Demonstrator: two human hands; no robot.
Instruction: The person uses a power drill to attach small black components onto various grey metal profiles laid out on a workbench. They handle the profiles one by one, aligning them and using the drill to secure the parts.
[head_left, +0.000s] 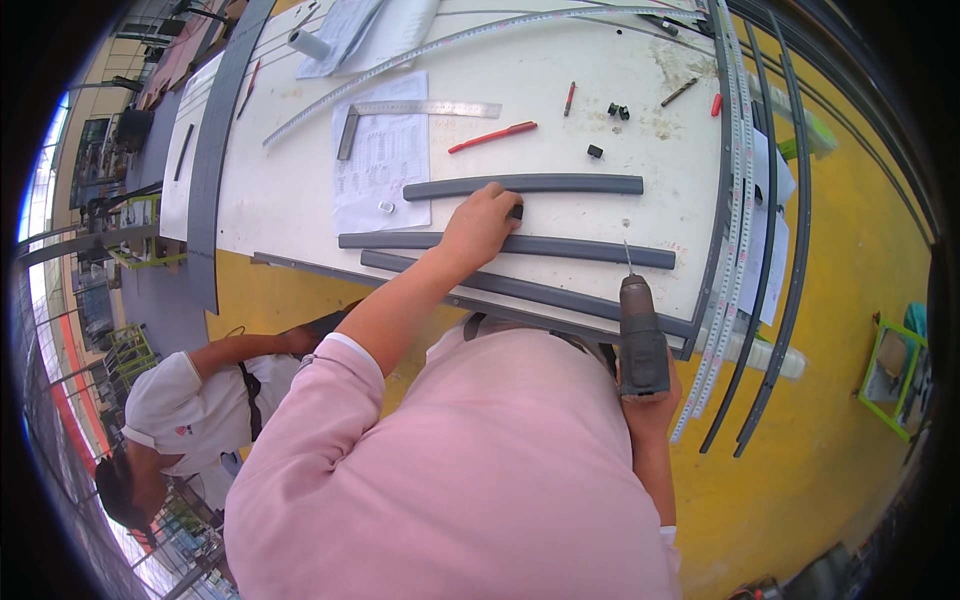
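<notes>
My left hand (480, 225) reaches over the table with a small black block (516, 212) at its fingertips. Its fingers touch the near edge of a short dark grey profile bar (555, 184). Below the wrist lies a second grey bar (600, 247), partly covered by my hand. A third grey bar (540, 292) runs along the table's front edge, under my forearm. In my right hand (660, 409) is a cordless drill (643, 345), its handle hidden beneath the body. The thin drill bit (628, 257) points away from me, over the table near the second bar's right end.
On the white table (285, 202) lie a try square (427, 109), a red marker (491, 137), a loose drill bit (679, 91), black plastic pieces (618, 111) and printed sheets (382, 172). Long strips (799, 165) overhang at right. A co-worker (195, 405) stands at left.
</notes>
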